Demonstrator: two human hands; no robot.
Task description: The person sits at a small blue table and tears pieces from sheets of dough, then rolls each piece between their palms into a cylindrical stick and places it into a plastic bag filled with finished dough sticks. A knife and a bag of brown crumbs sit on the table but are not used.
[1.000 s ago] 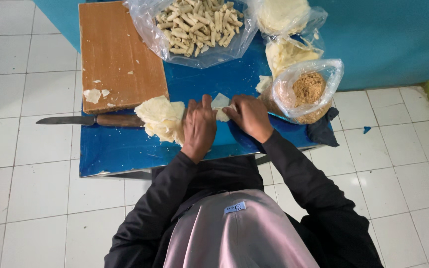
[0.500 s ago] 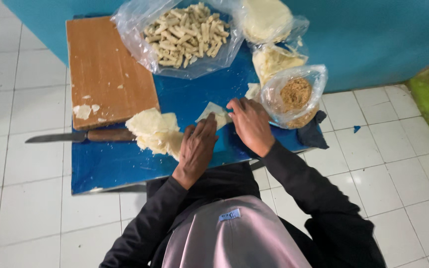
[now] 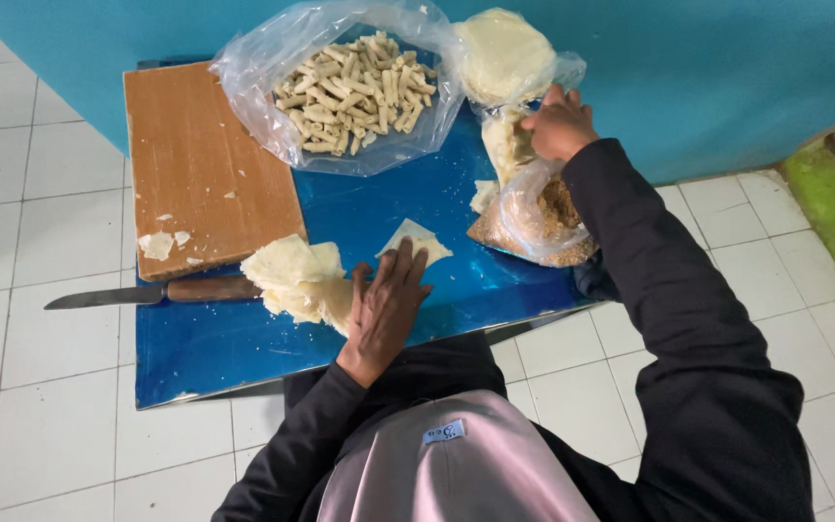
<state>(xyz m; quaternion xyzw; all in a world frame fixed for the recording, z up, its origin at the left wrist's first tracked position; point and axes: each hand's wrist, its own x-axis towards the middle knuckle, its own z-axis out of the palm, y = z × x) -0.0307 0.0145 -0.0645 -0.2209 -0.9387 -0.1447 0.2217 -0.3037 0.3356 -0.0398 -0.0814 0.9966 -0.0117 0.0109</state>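
Wrapper [image 3: 416, 239] lies flat mid-worktop [image 3: 495, 280] under left hand's [image 3: 386, 307] open grip. Right hand [image 3: 558, 124] digs in far bag [image 3: 533, 217], grip hidden; it should probably scoop little filling.

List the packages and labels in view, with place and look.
Big bag: table's far middle, clear plastic, open, full of pale rolled pieces.
Wrapper bag: far right, clear, holding pale round sheets; right hand at it.
Crumb bag: right edge, clear, brown crumbs.
Tag: small pale patch on the pink cloth, bottom.
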